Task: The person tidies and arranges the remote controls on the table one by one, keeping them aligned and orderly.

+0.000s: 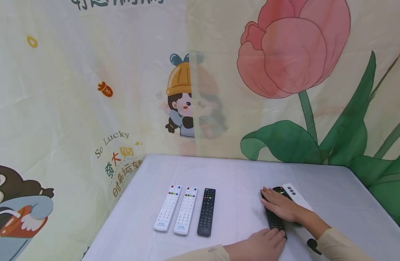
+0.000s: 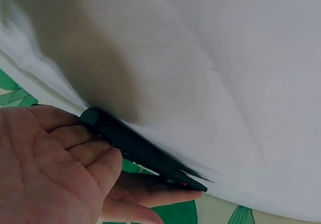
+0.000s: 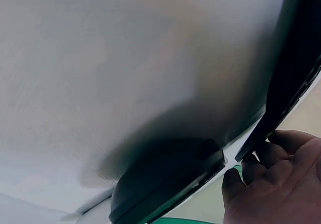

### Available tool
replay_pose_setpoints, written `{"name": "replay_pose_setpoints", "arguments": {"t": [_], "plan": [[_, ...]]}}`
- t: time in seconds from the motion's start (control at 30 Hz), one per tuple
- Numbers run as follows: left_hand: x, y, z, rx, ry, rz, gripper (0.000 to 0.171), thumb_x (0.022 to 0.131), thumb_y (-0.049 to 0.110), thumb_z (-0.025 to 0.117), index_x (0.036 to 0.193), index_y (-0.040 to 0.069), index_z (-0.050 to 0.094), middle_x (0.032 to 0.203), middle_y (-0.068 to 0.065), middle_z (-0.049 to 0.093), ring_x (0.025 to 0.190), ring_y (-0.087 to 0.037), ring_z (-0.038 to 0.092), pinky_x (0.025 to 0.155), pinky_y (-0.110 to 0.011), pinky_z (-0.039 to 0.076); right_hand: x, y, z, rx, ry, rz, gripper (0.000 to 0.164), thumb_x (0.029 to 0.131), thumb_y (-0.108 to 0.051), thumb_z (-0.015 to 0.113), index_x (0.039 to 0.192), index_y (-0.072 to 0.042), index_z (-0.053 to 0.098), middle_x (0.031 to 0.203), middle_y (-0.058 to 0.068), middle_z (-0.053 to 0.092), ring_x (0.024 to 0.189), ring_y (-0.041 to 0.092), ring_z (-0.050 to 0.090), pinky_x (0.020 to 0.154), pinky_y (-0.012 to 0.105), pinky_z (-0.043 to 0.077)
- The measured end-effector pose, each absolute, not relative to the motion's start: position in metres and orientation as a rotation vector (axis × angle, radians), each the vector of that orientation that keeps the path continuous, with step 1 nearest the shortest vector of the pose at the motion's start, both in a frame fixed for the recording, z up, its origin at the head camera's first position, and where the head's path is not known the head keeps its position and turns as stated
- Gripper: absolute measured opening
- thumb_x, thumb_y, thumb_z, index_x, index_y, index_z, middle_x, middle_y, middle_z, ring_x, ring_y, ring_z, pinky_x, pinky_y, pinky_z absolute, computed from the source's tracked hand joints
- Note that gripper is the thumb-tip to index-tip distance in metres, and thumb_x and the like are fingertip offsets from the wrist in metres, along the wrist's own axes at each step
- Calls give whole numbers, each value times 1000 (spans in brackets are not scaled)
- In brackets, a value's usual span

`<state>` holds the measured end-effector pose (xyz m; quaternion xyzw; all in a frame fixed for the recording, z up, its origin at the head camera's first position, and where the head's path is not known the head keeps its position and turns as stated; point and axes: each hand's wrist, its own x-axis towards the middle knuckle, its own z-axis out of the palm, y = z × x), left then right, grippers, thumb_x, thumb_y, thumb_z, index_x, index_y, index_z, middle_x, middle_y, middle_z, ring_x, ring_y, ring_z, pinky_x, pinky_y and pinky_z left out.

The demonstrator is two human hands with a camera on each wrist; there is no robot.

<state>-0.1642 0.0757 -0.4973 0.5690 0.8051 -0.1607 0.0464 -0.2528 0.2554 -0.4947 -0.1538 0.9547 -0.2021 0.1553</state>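
At the table's right side a black remote control (image 1: pixel 273 216) lies lengthwise under both hands. My left hand (image 1: pixel 260 245) rests its extended fingers on the remote's near end; the left wrist view shows those fingers against the remote (image 2: pixel 135 139). My right hand (image 1: pixel 282 206) lies palm down with straight fingers across the far part. A second black remote (image 1: pixel 279 189) with coloured buttons shows partly from beneath the right hand; its rounded end (image 3: pixel 168 176) appears in the right wrist view. Beside it lies a white remote (image 1: pixel 296 195), partly hidden by the right forearm.
Two white remotes (image 1: pixel 168 208) (image 1: pixel 186 211) and a black remote (image 1: pixel 206 212) lie in a row on the white-covered table (image 1: pixel 239 195), left of the hands. A small black object (image 1: pixel 313 245) sits by the right cuff. Printed cloth (image 1: pixel 219 145) hangs behind the table.
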Motion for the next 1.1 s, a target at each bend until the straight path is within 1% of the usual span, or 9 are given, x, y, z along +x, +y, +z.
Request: {"name": "replay_pose_setpoints", "arguments": {"t": [0.17,0.33,0.47,0.7,0.8,1.1], "plan": [[-165,61,-497,1733,2427,-484,74,102,62,24,159,15,17,166,1,14,152,-8,13,118,-17,19,-250,256,-493,-452,2735,-590,73,105,-55,24,155,-1,28,163,20,19,150,46,11,118,65,10],[-166,45,-499,1770,2443,-450,75,102,62,24,159,13,17,166,-1,15,153,-10,13,119,-17,18,-249,255,-493,-449,2725,-595,73,105,-55,24,155,-3,28,164,19,19,150,45,12,118,65,10],[-165,35,-499,1739,2437,-398,75,102,62,24,159,13,16,167,0,13,153,-10,10,119,-17,18,-250,251,-495,-455,2729,-602,72,105,-55,25,155,-4,29,163,17,21,151,44,14,119,63,11],[-163,19,-498,1806,2461,-406,77,101,62,29,158,10,23,165,-4,20,153,-13,18,118,-18,22,-250,243,-498,-480,2728,-621,71,105,-55,26,155,-5,28,164,16,21,151,43,13,119,63,10],[-163,13,-499,1808,2463,-382,76,102,61,30,157,9,23,165,-5,20,152,-13,19,118,-18,22,-250,238,-500,-492,2730,-628,70,105,-54,27,155,-5,29,164,16,21,151,43,13,119,63,11],[-164,0,-502,1746,2450,-341,77,101,62,28,159,11,19,166,-2,15,153,-12,14,118,-20,23,-253,225,-504,-490,2719,-605,73,104,-57,26,156,-7,28,164,14,20,152,40,13,120,61,12]]}}
